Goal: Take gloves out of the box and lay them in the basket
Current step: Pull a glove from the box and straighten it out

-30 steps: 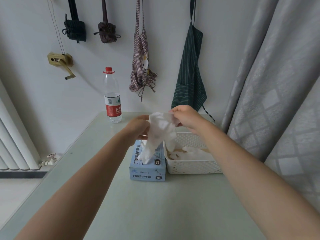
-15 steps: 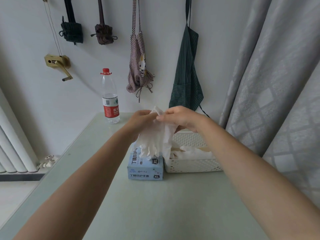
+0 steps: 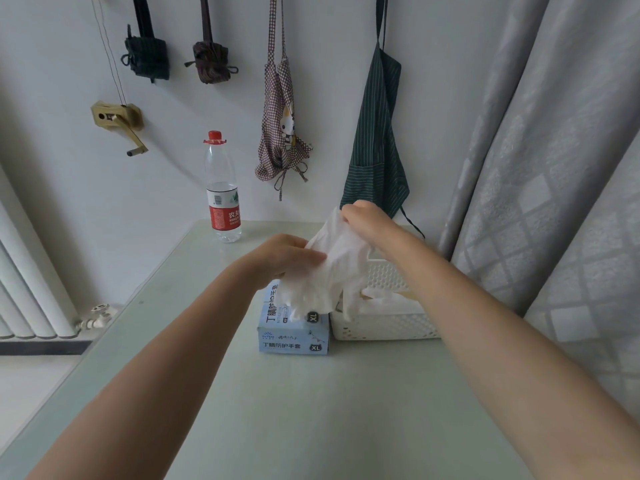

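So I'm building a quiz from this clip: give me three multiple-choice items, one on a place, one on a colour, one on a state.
1. Where is the white plastic mesh basket?
A. right of the light blue cardboard glove box
B. left of it
C. on top of it

2. What colour is the clear plastic water bottle's cap?
A. blue
B. red
C. green

3. How is the thin white glove held?
A. by both hands
B. lying on the table
C. by one hand

Answers:
A, basket sits beside the box's right side.
B, its cap is red.
A, left hand and right hand both grip it.
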Available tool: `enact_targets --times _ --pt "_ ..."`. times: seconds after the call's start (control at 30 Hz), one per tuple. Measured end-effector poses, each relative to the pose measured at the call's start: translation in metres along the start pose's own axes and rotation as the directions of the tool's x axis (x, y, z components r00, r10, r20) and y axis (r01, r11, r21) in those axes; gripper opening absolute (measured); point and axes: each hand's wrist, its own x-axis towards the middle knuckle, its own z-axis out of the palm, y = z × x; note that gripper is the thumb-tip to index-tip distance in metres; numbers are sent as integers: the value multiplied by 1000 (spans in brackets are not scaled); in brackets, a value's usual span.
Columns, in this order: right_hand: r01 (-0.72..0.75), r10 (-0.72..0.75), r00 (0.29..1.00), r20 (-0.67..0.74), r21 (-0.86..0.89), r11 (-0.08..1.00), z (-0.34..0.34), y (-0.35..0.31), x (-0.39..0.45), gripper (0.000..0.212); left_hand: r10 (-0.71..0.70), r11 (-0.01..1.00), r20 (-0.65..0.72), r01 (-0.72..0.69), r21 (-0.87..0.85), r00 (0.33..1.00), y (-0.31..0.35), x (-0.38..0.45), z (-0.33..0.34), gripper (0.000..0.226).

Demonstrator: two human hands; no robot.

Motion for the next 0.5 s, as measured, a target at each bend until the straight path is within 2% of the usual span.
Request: enact_targets --times 0.1,0.23,0.3,0.37,0.5 --pt "-41 43 999 -28 76 996 -1 3 4 22 -80 996 33 78 39 996 -5 -2 -8 23" --pt "-178 186 982 -22 197 964 1 11 9 5 -106 987 -95 93 -131 990 -7 1 -15 12" --pt "-263 266 964 26 271 926 0 20 13 24 -115 981 -187 82 -175 976 0 7 -13 11" --pt "-310 314 949 44 333 890 -3 28 15 35 -97 993 -282 73 -95 954 8 15 -11 11" --pt "-390 410 912 21 362 847 -15 62 21 23 -25 978 -291 84 192 956 15 39 8 11"
